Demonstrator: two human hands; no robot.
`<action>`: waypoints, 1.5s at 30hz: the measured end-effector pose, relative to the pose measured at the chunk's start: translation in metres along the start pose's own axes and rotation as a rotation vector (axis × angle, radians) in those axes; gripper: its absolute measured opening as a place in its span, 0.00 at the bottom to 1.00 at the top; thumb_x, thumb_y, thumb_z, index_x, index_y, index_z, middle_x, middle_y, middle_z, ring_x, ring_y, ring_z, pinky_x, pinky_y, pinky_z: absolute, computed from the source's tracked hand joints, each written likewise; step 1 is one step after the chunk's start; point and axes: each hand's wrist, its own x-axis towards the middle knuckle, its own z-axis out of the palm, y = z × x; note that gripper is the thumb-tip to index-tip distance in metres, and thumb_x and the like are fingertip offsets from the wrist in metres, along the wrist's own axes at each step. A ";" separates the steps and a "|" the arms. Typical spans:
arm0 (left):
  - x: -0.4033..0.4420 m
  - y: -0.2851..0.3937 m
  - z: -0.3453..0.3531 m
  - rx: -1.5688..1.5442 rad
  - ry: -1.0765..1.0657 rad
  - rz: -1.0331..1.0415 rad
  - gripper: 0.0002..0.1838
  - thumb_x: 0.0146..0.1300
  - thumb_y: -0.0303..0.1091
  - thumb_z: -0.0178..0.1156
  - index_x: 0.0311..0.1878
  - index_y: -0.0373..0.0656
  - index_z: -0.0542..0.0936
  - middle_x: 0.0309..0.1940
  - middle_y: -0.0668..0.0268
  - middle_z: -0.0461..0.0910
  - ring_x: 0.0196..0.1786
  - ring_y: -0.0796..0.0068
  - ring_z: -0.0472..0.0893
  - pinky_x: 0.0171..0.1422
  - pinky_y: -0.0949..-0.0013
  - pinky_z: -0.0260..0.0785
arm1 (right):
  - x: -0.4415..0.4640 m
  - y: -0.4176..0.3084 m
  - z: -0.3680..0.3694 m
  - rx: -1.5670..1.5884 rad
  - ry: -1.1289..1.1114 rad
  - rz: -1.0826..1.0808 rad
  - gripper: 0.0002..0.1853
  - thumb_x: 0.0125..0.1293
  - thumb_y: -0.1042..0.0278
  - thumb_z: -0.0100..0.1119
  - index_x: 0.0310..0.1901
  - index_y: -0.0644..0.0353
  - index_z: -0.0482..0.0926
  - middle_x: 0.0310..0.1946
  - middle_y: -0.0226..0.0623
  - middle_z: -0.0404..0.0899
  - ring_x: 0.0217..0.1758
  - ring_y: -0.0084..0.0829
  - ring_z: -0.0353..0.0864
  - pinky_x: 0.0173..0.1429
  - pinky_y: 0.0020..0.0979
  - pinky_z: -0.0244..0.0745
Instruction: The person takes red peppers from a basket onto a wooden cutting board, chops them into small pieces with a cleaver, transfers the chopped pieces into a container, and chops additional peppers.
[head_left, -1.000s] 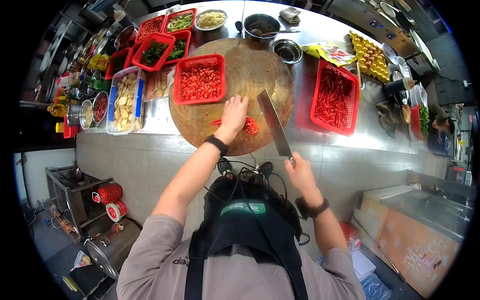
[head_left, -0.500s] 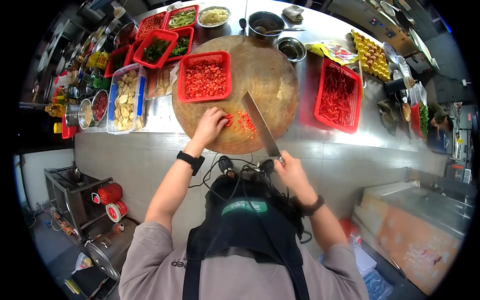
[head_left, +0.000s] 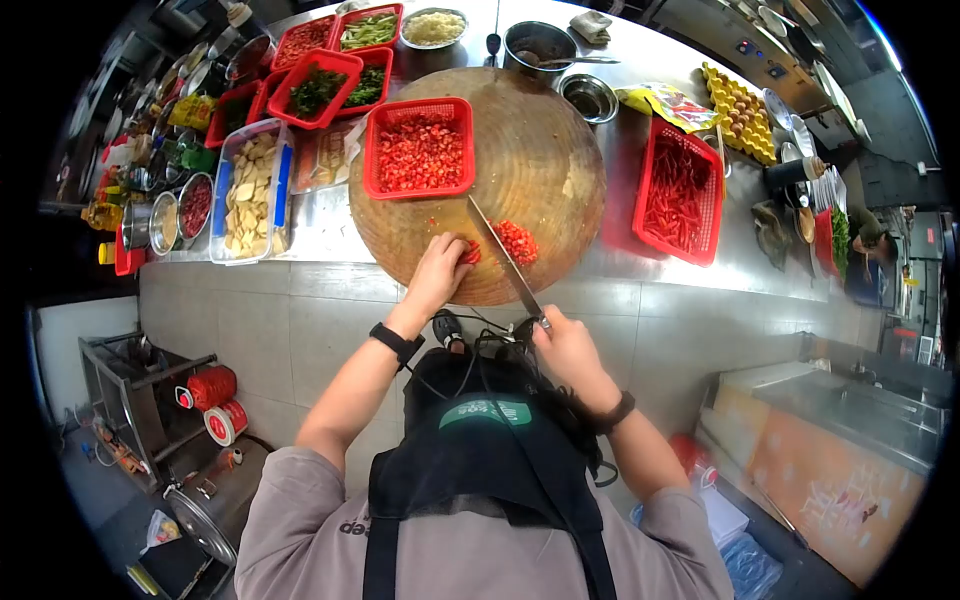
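Observation:
My right hand (head_left: pixel 566 349) grips the handle of a cleaver (head_left: pixel 505 258), its blade edge-down on the round wooden chopping board (head_left: pixel 545 150). With fingers curled, my left hand (head_left: pixel 438 268) presses red chili peppers (head_left: pixel 470 252) onto the board, just left of the blade. Right of the blade lies a small heap of chopped red chili (head_left: pixel 517 242). Behind my left hand, a red basket (head_left: pixel 469 150) of chopped chili rests on the board. Another red basket (head_left: pixel 716 215), holding whole red chilies, stands on the steel table to the right.
A clear plastic box (head_left: pixel 285 215) of sliced pale pieces stands left of the board, with several red baskets behind it. Metal bowls (head_left: pixel 588 98) sit behind the board. A yellow egg tray (head_left: pixel 735 110) is at the back right. Black cables (head_left: pixel 470 340) hang near my feet.
The cleaver has shifted left and stands more edge-on, close to my left fingers. My left hand has moved slightly right and down. The chopped chili is now gathered in a tighter heap right of the blade.

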 end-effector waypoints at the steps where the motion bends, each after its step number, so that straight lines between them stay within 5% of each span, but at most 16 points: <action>1: -0.002 -0.001 0.001 -0.001 -0.002 0.002 0.11 0.57 0.24 0.68 0.42 0.38 0.77 0.46 0.56 0.76 0.53 0.49 0.75 0.58 0.55 0.71 | 0.000 0.000 0.002 0.000 0.002 0.002 0.10 0.67 0.65 0.59 0.39 0.62 0.72 0.26 0.56 0.81 0.33 0.62 0.81 0.37 0.58 0.74; 22: 0.003 -0.005 0.011 0.047 0.071 -0.140 0.09 0.58 0.28 0.69 0.37 0.38 0.78 0.40 0.56 0.74 0.48 0.49 0.76 0.52 0.54 0.71 | -0.002 0.004 0.001 -0.110 -0.046 -0.051 0.10 0.67 0.64 0.59 0.40 0.61 0.72 0.27 0.57 0.82 0.34 0.62 0.82 0.38 0.58 0.76; 30: -0.002 0.000 0.006 0.157 -0.044 0.091 0.11 0.56 0.31 0.70 0.40 0.40 0.81 0.43 0.58 0.75 0.50 0.53 0.76 0.52 0.54 0.70 | 0.000 0.005 -0.001 -0.101 -0.054 -0.037 0.10 0.67 0.64 0.59 0.40 0.60 0.72 0.26 0.58 0.81 0.33 0.63 0.81 0.37 0.59 0.76; 45: 0.000 0.015 0.013 0.218 0.030 0.023 0.09 0.57 0.30 0.69 0.38 0.39 0.81 0.44 0.58 0.75 0.51 0.54 0.75 0.55 0.55 0.67 | 0.004 0.010 -0.008 -0.072 -0.044 -0.036 0.10 0.67 0.64 0.60 0.40 0.60 0.73 0.26 0.58 0.81 0.33 0.63 0.81 0.37 0.59 0.76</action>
